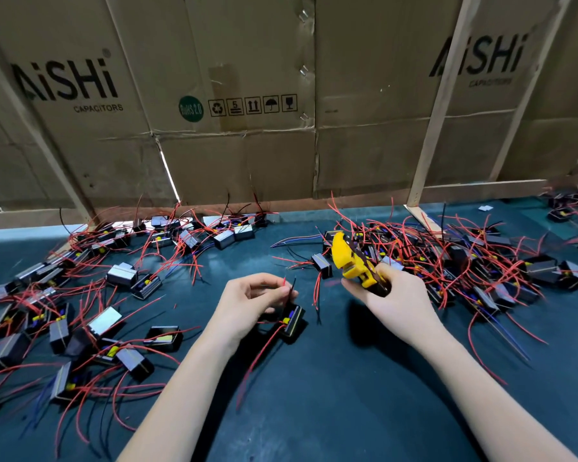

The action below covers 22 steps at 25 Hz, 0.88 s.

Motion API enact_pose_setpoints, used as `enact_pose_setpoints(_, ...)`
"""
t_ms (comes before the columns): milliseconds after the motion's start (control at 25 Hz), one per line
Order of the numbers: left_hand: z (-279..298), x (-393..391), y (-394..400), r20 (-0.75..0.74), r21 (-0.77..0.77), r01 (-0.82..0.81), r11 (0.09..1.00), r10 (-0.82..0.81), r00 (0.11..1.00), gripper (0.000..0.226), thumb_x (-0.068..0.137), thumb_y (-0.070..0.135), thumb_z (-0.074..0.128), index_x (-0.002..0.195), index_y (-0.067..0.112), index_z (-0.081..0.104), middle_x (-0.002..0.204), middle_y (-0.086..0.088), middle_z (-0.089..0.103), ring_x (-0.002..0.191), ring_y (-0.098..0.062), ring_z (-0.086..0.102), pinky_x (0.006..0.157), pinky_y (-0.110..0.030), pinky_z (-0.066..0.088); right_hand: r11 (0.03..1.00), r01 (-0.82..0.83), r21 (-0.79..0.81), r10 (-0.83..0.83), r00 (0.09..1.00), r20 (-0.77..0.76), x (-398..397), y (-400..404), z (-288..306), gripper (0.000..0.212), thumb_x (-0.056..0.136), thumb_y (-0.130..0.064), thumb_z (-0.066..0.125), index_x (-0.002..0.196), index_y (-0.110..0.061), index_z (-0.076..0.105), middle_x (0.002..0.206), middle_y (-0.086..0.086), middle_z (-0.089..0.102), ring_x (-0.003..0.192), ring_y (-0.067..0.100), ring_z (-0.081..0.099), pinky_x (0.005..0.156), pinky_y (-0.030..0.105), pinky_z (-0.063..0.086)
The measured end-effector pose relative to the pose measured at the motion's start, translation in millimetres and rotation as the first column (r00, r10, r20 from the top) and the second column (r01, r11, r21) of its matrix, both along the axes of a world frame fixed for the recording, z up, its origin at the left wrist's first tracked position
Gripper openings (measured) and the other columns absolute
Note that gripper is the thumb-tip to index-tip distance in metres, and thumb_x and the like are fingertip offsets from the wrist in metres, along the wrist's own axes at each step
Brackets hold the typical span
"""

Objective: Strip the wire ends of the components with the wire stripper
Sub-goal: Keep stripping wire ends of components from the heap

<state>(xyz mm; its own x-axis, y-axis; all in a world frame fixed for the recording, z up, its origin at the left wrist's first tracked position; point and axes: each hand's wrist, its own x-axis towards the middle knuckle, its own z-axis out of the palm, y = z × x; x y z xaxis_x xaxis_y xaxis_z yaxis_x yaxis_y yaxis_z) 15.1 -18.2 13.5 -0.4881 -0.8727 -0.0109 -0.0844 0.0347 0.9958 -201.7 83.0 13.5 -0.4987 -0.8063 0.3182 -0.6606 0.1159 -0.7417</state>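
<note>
My left hand (251,301) pinches the upright ends of a red and a black wire (289,288) between thumb and fingers. These wires lead down to a small black component (292,323) with a yellow part that hangs just under the hand. My right hand (394,296) grips the handles of a yellow and black wire stripper (351,258), its head pointing up and away to the left. The stripper's jaws are about a hand's width to the right of the pinched wire ends and do not touch them.
A dark green mat (314,395) covers the table. Several black components with red wires lie spread on the left (80,311), and a denser tangled pile sits on the right (481,261). Cardboard sheets (247,145) on wooden slats wall off the back.
</note>
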Motion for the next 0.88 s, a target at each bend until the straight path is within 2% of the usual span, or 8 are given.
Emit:
enact_pose_setpoints(80, 0, -2, 3, -0.048, -0.029, 0.026, 0.999, -0.027, 0.998, 0.006, 0.088, 0.015, 0.069, 0.088, 0.01, 0.072, 0.085, -0.007, 0.077, 0.081, -0.014, 0.072, 0.076, -0.024, 0.052, 0.998, 0.068, 0.005, -0.068, 0.994, -0.089, 1, 0, 0, 0.045, 0.073, -0.061, 0.069, 0.059, -0.024, 0.047, 0.054, -0.011, 0.051, 0.057, 0.008, 0.049, 0.056, 0.027, 0.038)
enact_pose_setpoints(200, 4, -1, 7, -0.14, -0.162, 0.104, 0.981, -0.127, 0.982, 0.013, 0.087, 0.02, 0.068, 0.089, 0.009, 0.074, 0.077, -0.004, 0.074, 0.075, -0.015, 0.07, 0.075, -0.02, 0.052, 0.979, 0.201, 0.034, -0.189, 0.956, -0.223, 3, -2, 1, 0.044, 0.075, -0.069, 0.059, 0.072, -0.025, 0.055, 0.073, -0.007, 0.06, 0.076, 0.022, 0.057, 0.073, 0.036, 0.046)
enact_pose_setpoints(280, 7, -2, 11, -0.186, -0.221, 0.172, 0.96, -0.214, 0.959, 0.011, 0.089, 0.019, 0.065, 0.089, 0.016, 0.076, 0.072, -0.005, 0.071, 0.073, -0.015, 0.067, 0.075, -0.02, 0.052, 0.959, 0.281, 0.046, -0.265, 0.94, -0.215, 0, -2, 1, 0.047, 0.077, -0.071, 0.056, 0.075, -0.025, 0.055, 0.08, -0.001, 0.063, 0.083, 0.028, 0.058, 0.081, 0.042, 0.047)
enact_pose_setpoints(360, 10, -3, 14, -0.202, -0.254, 0.222, 0.941, -0.276, 0.94, 0.016, 0.089, 0.016, 0.061, 0.088, 0.02, 0.076, 0.069, -0.005, 0.069, 0.071, -0.015, 0.066, 0.075, -0.022, 0.051, 0.94, 0.337, 0.056, -0.318, 0.924, -0.214, -5, -1, 3, 0.052, 0.078, -0.07, 0.056, 0.075, -0.019, 0.054, 0.081, 0.003, 0.064, 0.085, 0.032, 0.059, 0.082, 0.042, 0.046)
enact_pose_setpoints(480, 9, -9, 22, -0.161, -0.297, 0.244, 0.923, -0.3, 0.94, 0.02, 0.092, 0.008, 0.06, 0.088, 0.018, 0.076, 0.07, -0.006, 0.071, 0.07, -0.013, 0.067, 0.075, -0.02, 0.051, 0.915, 0.4, 0.047, -0.349, 0.845, -0.405, -7, -1, 1, 0.052, 0.079, -0.064, 0.06, 0.078, -0.013, 0.048, 0.087, 0.006, 0.064, 0.091, 0.032, 0.059, 0.08, 0.039, 0.038)
enact_pose_setpoints(600, 5, -16, 25, -0.089, -0.3, 0.183, 0.936, -0.219, 0.972, 0.018, 0.095, 0.004, 0.059, 0.086, 0.013, 0.073, 0.072, -0.006, 0.074, 0.073, -0.01, 0.069, 0.075, -0.014, 0.05, 0.924, 0.382, 0.019, -0.302, 0.759, -0.578, 0, -2, -2, 0.05, 0.072, -0.061, 0.066, 0.083, -0.014, 0.052, 0.089, 0.007, 0.063, 0.091, 0.031, 0.058, 0.079, 0.04, 0.034)
enact_pose_setpoints(760, 2, -19, 25, -0.032, -0.265, 0.136, 0.954, -0.15, 0.988, 0.016, 0.095, 0.009, 0.06, 0.083, 0.011, 0.069, 0.074, -0.006, 0.076, 0.074, -0.008, 0.068, 0.072, -0.011, 0.047, 0.935, 0.344, -0.082, -0.313, 0.696, -0.646, 4, -4, -2, 0.055, 0.057, -0.053, 0.08, 0.078, -0.008, 0.055, 0.078, 0.011, 0.06, 0.078, 0.033, 0.056, 0.073, 0.041, 0.036)
enact_pose_setpoints(880, 0, -19, 26, 0.005, -0.233, 0.166, 0.958, -0.169, 0.986, 0.016, 0.096, 0.015, 0.06, 0.084, 0.012, 0.069, 0.076, -0.005, 0.076, 0.073, -0.014, 0.063, 0.069, -0.017, 0.046, 0.927, 0.362, -0.102, -0.332, 0.66, -0.674, 3, -4, -1, 0.053, 0.053, -0.045, 0.082, 0.077, -0.006, 0.055, 0.076, 0.012, 0.058, 0.075, 0.033, 0.054, 0.072, 0.041, 0.037)
